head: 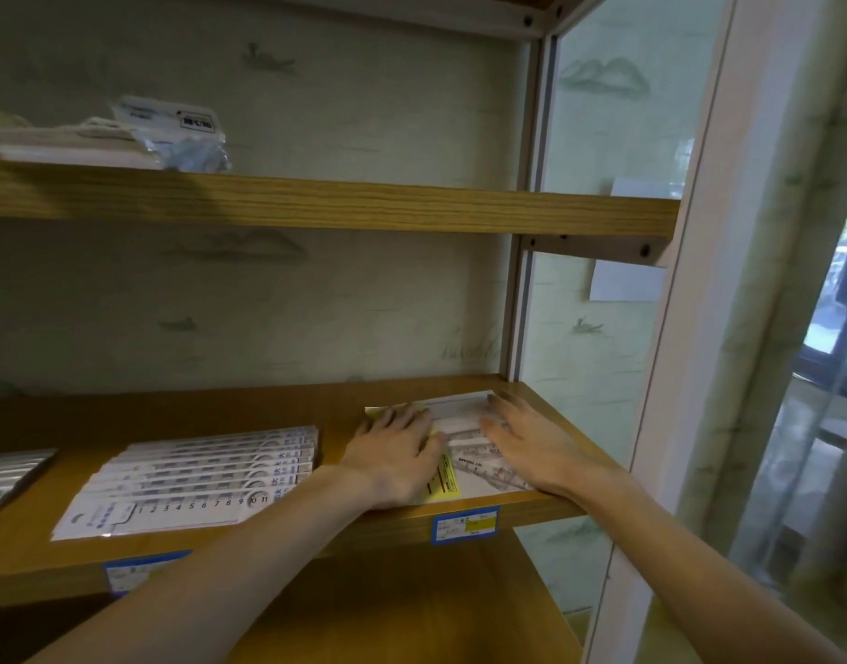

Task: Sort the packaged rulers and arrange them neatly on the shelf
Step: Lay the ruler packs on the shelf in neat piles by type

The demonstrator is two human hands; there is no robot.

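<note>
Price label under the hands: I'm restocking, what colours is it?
Blue border, white middle, yellow patch on the price label; head view.

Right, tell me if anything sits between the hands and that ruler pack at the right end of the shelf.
Nothing visible does. The left hand and right hand both lie flat on the ruler pack. The fanned stack of rulers lies apart to the left on the same shelf.

Wooden shelf [344,404] with ruler packs [191,476]
</note>
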